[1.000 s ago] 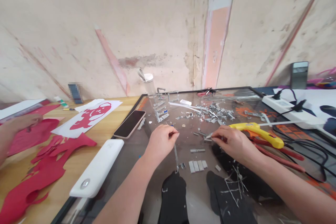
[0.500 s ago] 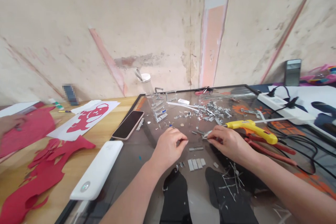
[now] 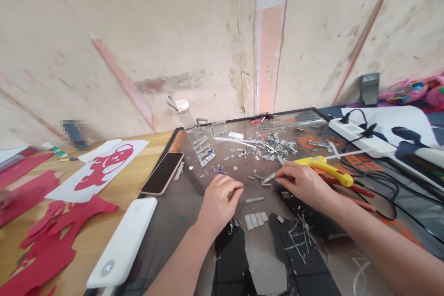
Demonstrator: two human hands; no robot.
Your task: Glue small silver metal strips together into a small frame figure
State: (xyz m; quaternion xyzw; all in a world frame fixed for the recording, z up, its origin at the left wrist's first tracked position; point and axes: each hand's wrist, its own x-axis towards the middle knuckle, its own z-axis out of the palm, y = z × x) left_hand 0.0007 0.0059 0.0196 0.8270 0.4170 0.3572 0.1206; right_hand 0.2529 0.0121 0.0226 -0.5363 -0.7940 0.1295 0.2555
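1. The small grey pieces point(image 3: 267, 178) lay on the glossy tabletop point(image 3: 194, 203), just beside the right hand's fingertips; their outlines ran together.
2. The right hand point(image 3: 301, 179) had its fingers bent towards the thumb; whether it gripped a piece, I cannot tell.
3. The left hand point(image 3: 222, 196) was closed at the fingertips (anything thin between them was too small to tell).
4. A gap separated the hands; nearer the wearer lay a single strip point(image 3: 255, 199) and a row of flat pieces point(image 3: 255, 220).
5. The right forearm partly hid the red-handled pliers point(image 3: 366, 203), beside the yellow glue gun point(image 3: 322, 166).
6. Dark surface showed between the left hand and the phone point(image 3: 163, 173). The power bank point(image 3: 123, 243) lay near the tabletop's left edge.
7. The left picture edge cut off another person's hand point(image 3: 4, 199).
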